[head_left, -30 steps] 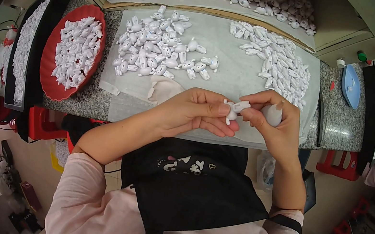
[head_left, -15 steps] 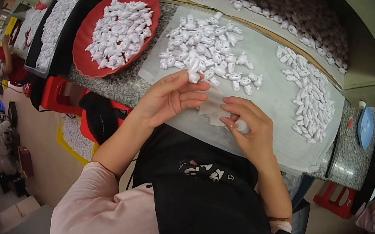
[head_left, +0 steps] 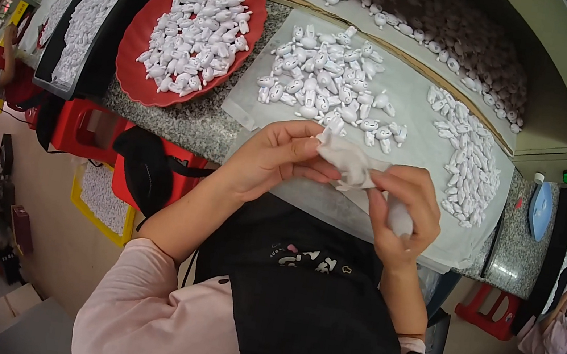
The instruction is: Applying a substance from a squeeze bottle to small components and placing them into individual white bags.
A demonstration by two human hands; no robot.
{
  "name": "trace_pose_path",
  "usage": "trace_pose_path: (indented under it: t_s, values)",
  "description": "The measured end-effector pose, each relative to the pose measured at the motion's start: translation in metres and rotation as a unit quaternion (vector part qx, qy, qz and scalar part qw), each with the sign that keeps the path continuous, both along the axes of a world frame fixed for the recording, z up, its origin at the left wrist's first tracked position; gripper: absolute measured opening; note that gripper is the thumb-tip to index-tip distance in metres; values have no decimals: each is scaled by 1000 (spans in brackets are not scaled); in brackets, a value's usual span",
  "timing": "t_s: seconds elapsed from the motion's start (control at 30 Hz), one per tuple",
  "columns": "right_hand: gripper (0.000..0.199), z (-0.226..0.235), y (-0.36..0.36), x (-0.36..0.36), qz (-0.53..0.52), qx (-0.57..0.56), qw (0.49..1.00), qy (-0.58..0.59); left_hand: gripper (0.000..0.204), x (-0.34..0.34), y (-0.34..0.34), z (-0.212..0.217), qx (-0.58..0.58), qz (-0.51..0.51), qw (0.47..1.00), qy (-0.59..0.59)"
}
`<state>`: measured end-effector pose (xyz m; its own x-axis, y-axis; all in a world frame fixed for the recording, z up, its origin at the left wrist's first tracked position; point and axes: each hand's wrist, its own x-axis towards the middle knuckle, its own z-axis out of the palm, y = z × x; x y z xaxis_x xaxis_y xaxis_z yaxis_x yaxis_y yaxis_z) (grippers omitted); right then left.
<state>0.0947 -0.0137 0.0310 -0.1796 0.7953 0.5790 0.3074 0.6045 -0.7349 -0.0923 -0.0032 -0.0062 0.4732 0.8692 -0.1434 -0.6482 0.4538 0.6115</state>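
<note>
speckled stone counter (head_left: 182, 121) under white sheet (head_left: 416, 123); red tray (head_left: 139, 75) beside it

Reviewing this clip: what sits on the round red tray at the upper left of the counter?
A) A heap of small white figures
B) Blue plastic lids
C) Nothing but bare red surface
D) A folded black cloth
A: the red tray is heaped with small white figures, like those spread on the sheet beside it.
</note>
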Motion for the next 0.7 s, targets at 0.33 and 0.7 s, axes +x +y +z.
trace_pose_path:
  t_s: [0.33, 0.7]
  values:
    - [37, -16, -6, 58, 39, -72, 993, -90, 22, 31, -5, 10, 29, -45, 982, 182]
    - [19, -19, -39, 66, 43, -142, 989, 22, 20, 73, -26, 36, 499, 3, 679, 538]
